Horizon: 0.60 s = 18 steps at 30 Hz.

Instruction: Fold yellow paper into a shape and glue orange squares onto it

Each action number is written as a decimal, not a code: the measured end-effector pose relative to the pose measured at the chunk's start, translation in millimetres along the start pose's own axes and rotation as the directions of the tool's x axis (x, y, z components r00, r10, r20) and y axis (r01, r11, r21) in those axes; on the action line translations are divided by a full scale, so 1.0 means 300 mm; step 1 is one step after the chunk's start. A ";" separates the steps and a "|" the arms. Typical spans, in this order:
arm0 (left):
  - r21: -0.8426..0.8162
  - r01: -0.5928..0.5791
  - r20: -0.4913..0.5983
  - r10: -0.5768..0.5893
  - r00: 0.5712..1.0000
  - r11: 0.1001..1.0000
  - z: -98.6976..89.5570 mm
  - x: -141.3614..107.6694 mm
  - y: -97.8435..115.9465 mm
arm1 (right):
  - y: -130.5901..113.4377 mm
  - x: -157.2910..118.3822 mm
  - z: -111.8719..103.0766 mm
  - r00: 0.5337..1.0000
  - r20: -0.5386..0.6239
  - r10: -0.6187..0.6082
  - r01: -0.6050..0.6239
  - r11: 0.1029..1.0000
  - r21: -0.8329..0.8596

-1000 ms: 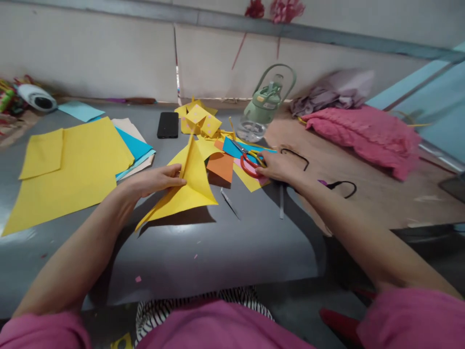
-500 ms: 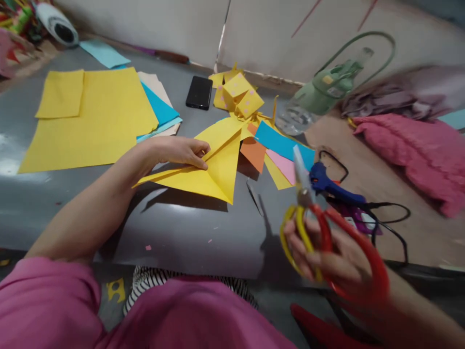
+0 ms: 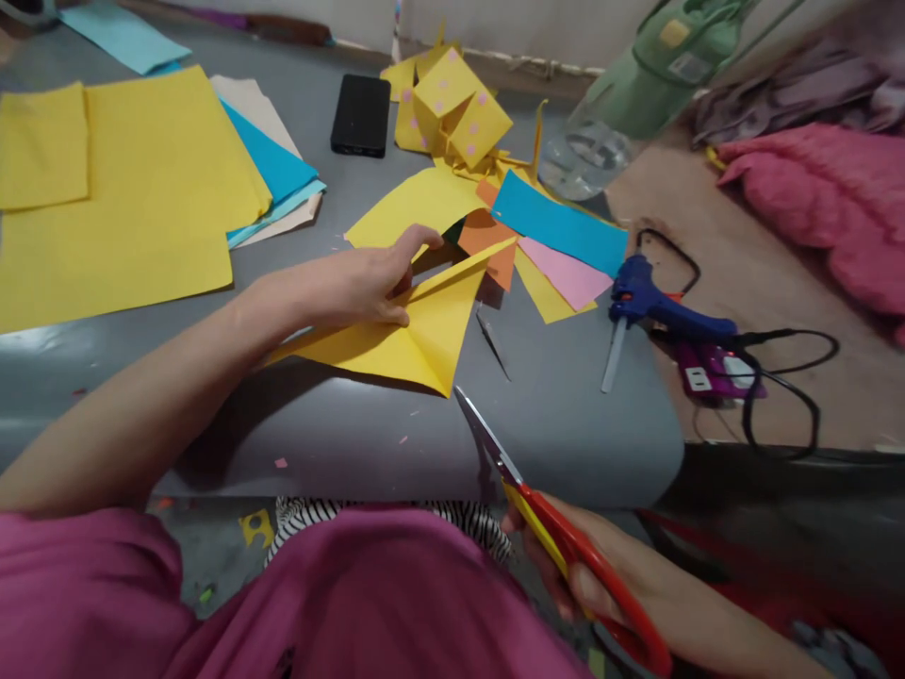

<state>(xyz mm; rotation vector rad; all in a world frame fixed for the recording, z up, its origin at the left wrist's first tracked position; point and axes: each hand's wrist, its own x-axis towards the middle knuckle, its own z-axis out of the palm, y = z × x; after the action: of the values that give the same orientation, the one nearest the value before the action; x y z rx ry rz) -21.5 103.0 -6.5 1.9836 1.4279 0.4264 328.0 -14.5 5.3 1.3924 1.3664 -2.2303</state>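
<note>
My left hand (image 3: 378,283) grips a creased sheet of yellow paper (image 3: 431,349) at its fold, thumb on top and the other fingers partly hidden. My right hand (image 3: 572,566), low on the right, is closed round the handles of the scissors (image 3: 505,462), one red and one yellow. The blades look closed and point up and left, their tip close to the lower corner of the creased sheet. Just behind my left hand lies a second yellow paper piece (image 3: 410,203). Thin metal tweezers (image 3: 493,344) rest on the table to the right of the sheet.
Large yellow sheets (image 3: 156,189) lie at left, beside a black phone (image 3: 360,115). A yellow paper model with pink dots (image 3: 452,104) stands at the back. To the right are blue paper (image 3: 555,222), a blue glue gun (image 3: 650,297) with cables, and a green-covered bottle (image 3: 636,85).
The scissors have swung down and left from upright, towards the sheet's corner. My left hand's forefinger has stretched out, and the second yellow piece now shows apart from the gripped sheet. The view has shifted.
</note>
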 end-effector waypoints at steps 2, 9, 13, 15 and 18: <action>0.164 -0.045 -0.086 0.059 0.995 0.986 0.012 -0.021 0.023 | -0.009 -0.006 -0.010 1.000 0.009 -0.014 0.015 0.996 -0.085; 0.487 -0.215 0.220 0.120 0.968 0.847 0.044 -0.101 0.108 | -0.037 -0.002 -0.033 0.997 0.058 -0.050 0.065 0.956 -0.285; 0.523 -0.212 0.201 0.122 0.972 0.826 0.076 -0.132 0.142 | -0.065 0.008 -0.026 0.991 0.055 -0.124 0.135 0.943 -0.304; 0.551 -0.194 0.182 0.111 0.977 0.812 0.092 -0.149 0.146 | -0.069 0.007 -0.028 0.990 0.078 -0.121 0.140 0.939 -0.314; 0.555 -0.191 0.163 0.119 0.979 0.810 0.111 -0.170 0.140 | -0.069 -0.003 -0.024 0.993 0.085 -0.082 0.106 0.931 -0.350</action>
<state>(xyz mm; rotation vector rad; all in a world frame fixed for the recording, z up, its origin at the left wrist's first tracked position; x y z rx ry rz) 10.4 37.0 2.4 2.5641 1.4284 -0.0797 321.4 2.4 17.4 1.1360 1.7369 -1.9349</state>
